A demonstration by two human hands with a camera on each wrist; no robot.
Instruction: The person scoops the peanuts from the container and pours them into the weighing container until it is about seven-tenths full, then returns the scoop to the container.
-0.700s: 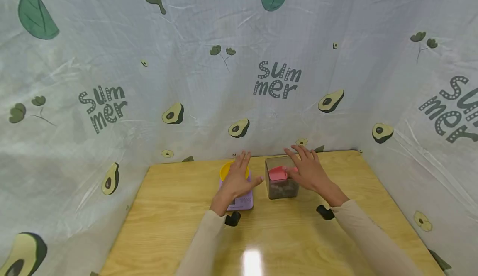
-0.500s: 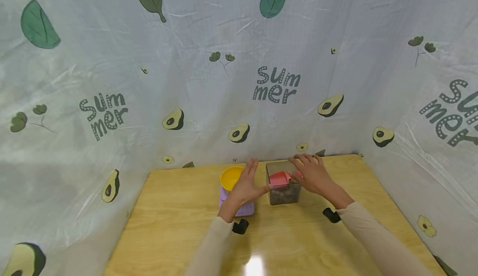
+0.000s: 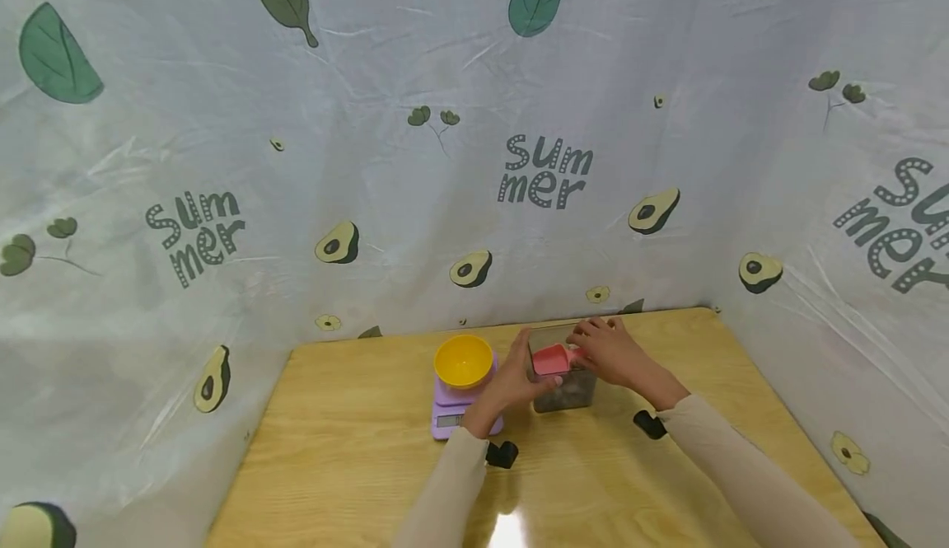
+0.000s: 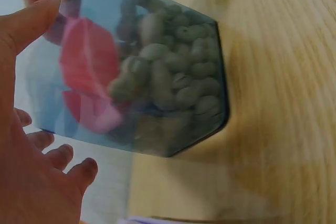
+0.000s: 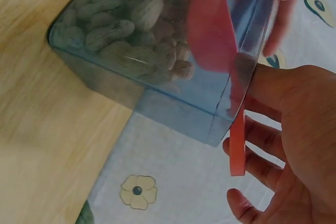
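Note:
A clear bin (image 3: 563, 398) holds unshelled peanuts (image 4: 163, 72) and a pink scoop (image 3: 551, 359), whose handle sticks out past the rim. My right hand (image 3: 615, 356) is at the bin's right side; in the right wrist view its thumb and fingers pinch the scoop's handle (image 5: 238, 145). At the left side, my left hand (image 3: 511, 379) has its thumb before the front wall and its fingers spread along the side. Whether those fingers touch the wall, I cannot tell. Left of the bin, a yellow bowl (image 3: 463, 360) sits on a purple kitchen scale (image 3: 450, 410).
Everything stands near the back edge of a wooden table (image 3: 356, 416). A printed cloth (image 3: 400, 202) hangs behind and at both sides. Each wrist carries a small black camera mount (image 3: 502, 454).
My left hand has moved right, from over the scale to the bin's left side, uncovering the bowl. My right hand has lowered, and its fingers have closed on the scoop's handle.

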